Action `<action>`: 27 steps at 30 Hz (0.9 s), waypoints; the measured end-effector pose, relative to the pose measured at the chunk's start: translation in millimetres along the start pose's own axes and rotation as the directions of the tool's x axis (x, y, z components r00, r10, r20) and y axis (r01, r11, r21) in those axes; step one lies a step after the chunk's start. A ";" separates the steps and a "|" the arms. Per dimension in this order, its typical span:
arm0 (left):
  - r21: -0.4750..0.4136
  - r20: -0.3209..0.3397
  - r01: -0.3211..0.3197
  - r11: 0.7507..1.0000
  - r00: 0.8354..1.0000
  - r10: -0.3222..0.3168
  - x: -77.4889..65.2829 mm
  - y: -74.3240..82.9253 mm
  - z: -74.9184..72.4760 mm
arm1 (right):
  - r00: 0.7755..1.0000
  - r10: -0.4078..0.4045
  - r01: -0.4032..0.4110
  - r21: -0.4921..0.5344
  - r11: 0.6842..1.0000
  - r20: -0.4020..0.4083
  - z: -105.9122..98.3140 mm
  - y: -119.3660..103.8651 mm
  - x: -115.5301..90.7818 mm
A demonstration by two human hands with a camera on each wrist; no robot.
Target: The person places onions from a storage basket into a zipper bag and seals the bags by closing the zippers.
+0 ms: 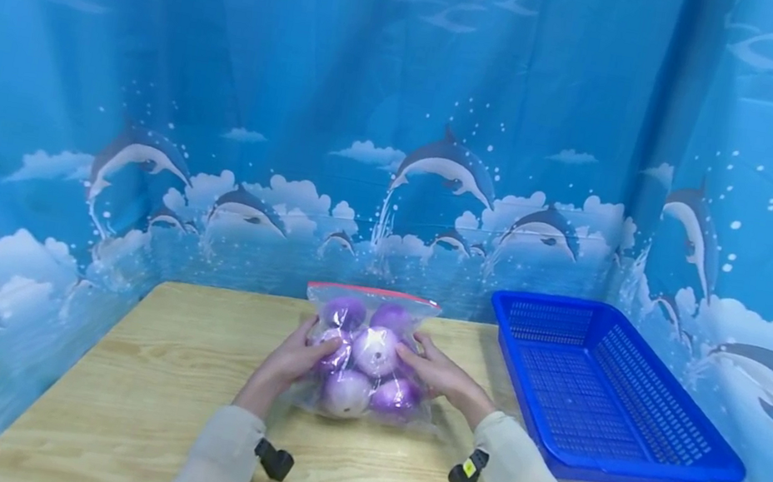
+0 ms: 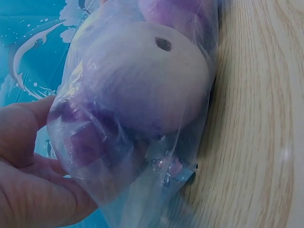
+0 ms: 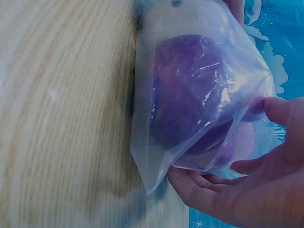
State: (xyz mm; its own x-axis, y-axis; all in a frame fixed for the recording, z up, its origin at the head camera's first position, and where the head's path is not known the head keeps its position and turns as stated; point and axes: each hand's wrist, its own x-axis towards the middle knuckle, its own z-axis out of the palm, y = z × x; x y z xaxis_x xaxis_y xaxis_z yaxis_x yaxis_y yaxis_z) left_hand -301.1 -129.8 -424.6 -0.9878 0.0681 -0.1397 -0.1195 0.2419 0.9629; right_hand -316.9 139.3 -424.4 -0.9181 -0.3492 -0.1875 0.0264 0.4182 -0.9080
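Note:
A clear zip bag (image 1: 415, 302) with a red seal along its top stands on the table, filled with several round purple-and-white balls (image 1: 375, 351) like turnips, some with a dark spot. My left hand (image 1: 300, 354) grips the bag's left side, thumb over the front and fingers behind. From the right side my right hand (image 1: 440, 370) holds it the same way. The left wrist view has a pale ball (image 2: 142, 80) large behind the film, the left hand (image 2: 38, 180) at the bag's side. In the right wrist view the right hand (image 3: 256, 180) curls around a bag corner.
A blue plastic basket (image 1: 524, 381) with slotted walls stands at the right of the wooden table (image 1: 183, 377). A blue curtain (image 1: 354, 59) printed with dolphins hangs behind and at both sides. Each sleeved wrist carries a small black camera (image 1: 274, 460).

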 end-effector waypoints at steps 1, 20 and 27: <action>-0.001 -0.001 0.000 1.000 1.000 0.000 0.1 -0.1 -0.1 | 1.000 0.000 0.000 -0.002 1.000 -0.001 0.0 0.1 0.1; 0.001 0.002 0.038 0.999 0.999 -0.038 3.4 0.8 -0.6 | 1.000 -0.016 0.016 -0.014 1.000 -0.001 -0.5 1.2 3.8; -0.001 0.003 0.024 1.000 1.000 -0.024 6.9 -2.5 -3.8 | 1.000 0.012 -0.012 0.003 1.000 0.008 -0.8 0.6 3.8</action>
State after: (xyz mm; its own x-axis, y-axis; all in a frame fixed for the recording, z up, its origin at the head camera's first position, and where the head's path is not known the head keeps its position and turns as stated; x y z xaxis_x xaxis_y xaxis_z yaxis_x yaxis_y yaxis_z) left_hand -308.0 -133.6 -427.0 -0.9845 0.0648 -0.1630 -0.1429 0.2421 0.9597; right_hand -320.7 138.8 -425.4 -0.9146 -0.3505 -0.2016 0.0389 0.4201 -0.9066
